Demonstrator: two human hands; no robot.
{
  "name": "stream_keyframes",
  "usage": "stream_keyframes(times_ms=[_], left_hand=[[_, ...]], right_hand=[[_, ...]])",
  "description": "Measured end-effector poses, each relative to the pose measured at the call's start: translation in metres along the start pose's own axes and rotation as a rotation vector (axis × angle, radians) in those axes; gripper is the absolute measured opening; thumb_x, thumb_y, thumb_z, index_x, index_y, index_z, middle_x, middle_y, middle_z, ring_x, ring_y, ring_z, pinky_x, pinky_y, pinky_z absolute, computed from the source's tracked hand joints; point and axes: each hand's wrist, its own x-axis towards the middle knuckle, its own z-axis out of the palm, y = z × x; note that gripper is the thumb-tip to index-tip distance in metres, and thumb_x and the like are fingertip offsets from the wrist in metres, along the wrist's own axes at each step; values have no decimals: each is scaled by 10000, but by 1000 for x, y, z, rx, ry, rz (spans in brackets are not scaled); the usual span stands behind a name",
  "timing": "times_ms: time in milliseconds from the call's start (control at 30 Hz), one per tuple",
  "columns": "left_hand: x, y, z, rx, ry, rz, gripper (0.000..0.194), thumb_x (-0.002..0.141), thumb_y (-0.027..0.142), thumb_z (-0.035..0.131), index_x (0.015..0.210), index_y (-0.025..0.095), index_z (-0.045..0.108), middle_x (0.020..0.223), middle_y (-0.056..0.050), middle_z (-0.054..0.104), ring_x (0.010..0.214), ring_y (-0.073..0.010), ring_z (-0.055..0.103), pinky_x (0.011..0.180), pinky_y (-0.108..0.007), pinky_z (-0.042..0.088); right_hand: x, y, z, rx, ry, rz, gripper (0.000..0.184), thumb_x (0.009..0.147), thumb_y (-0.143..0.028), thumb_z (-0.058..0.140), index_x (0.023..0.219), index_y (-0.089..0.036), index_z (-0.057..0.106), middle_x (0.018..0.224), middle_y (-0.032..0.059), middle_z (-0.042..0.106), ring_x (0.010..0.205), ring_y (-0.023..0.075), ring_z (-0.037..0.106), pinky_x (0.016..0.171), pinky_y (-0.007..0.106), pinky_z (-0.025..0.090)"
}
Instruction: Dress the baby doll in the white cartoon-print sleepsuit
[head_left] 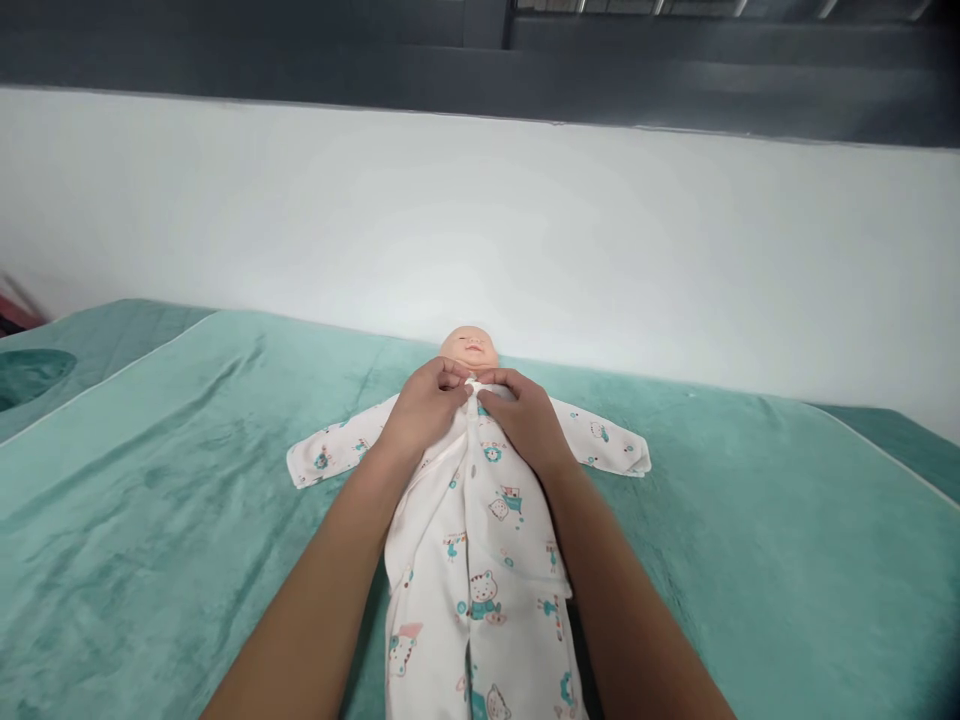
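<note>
A baby doll (469, 343) lies on its back, its head toward the wall. It wears a white baby shirt (514, 520) printed with small bears and teal figures, the long sleeves spread out to both sides. Just below the doll's chin, my left hand (435, 398) pinches the left edge of the shirt's front at the collar. My right hand (519, 405) pinches the collar's right edge close beside it. The front seam runs down the middle between my forearms, with a gap lower down. White printed trousers or a lower part of the clothing reach the bottom of the view.
A rumpled teal blanket (735, 540) covers the surface under the doll. Behind it rises a white wall (480, 210) with a dark band (300, 60) along the top. Something red (16, 308) shows at the far left edge.
</note>
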Motion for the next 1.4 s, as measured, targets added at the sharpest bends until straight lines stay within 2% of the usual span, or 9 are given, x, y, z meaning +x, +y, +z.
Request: stream_keyframes(times_ms=[100, 233, 467, 567, 700, 900, 1033, 1267, 1400], left_hand=[[-1, 1, 0, -79, -6, -29, 130, 747, 213, 614, 873, 181, 610, 738, 13, 605, 608, -102, 533, 597, -232, 402], [2, -4, 1, -121, -32, 15, 160, 741, 231, 622, 890, 174, 641, 795, -6, 636, 687, -120, 573, 661, -244, 428], [3, -6, 3, 165, 20, 125, 199, 784, 219, 552, 914, 198, 702, 868, -37, 711, 798, -180, 629, 769, -299, 452], [2, -4, 3, 232, 42, 172, 202, 828, 280, 527, 850, 206, 714, 893, -40, 725, 835, -195, 633, 793, -302, 444], [1, -2, 2, 305, 81, 163, 258, 845, 383, 532, 744, 203, 685, 800, -33, 715, 760, -192, 616, 756, -304, 442], [3, -7, -1, 251, 32, 166, 188, 793, 253, 568, 888, 205, 723, 915, -40, 733, 833, -195, 639, 811, -309, 455], [1, -4, 0, 299, 50, 172, 196, 801, 219, 545, 888, 212, 720, 1010, -46, 723, 886, -197, 639, 853, -311, 456], [-1, -2, 1, 394, 48, 219, 166, 805, 293, 539, 727, 208, 659, 869, -14, 685, 781, -168, 609, 762, -286, 451], [1, -3, -1, 370, 48, 176, 127, 773, 288, 559, 709, 202, 628, 772, 3, 670, 712, -155, 592, 675, -270, 429]], right_hand=[[-1, 0, 0, 7, -19, -11, 235, 733, -235, 569, 946, -240, 667, 1079, 4, 690, 1026, 204, 601, 926, 356, 418], [0, 1, -1, 4, 0, -12, 213, 733, -261, 583, 929, -240, 663, 1031, -2, 696, 988, 205, 607, 893, 355, 427], [1, 3, -1, -14, 21, 34, 186, 720, -269, 600, 891, -237, 667, 992, -1, 700, 943, 207, 611, 866, 353, 429], [1, 3, 0, -3, 24, 21, 126, 717, -259, 599, 825, -226, 655, 977, -1, 698, 947, 201, 608, 880, 345, 426], [1, 3, 0, -11, 35, 15, 82, 721, -263, 597, 785, -225, 632, 989, 2, 690, 960, 203, 601, 890, 351, 420], [0, 7, 1, -28, 21, -116, 134, 768, -205, 505, 786, -238, 633, 1026, -1, 662, 1037, 191, 577, 953, 348, 393], [1, 9, 1, -48, 21, -166, 179, 775, -177, 470, 767, -241, 637, 1016, -3, 658, 1019, 187, 577, 944, 351, 399], [2, 11, 0, -49, 20, -194, 229, 784, -155, 448, 734, -242, 655, 1014, -7, 667, 1020, 182, 585, 947, 349, 406], [2, 11, 0, -68, 41, -170, 241, 780, -152, 441, 714, -244, 653, 1031, -12, 669, 1028, 183, 582, 952, 353, 400]])
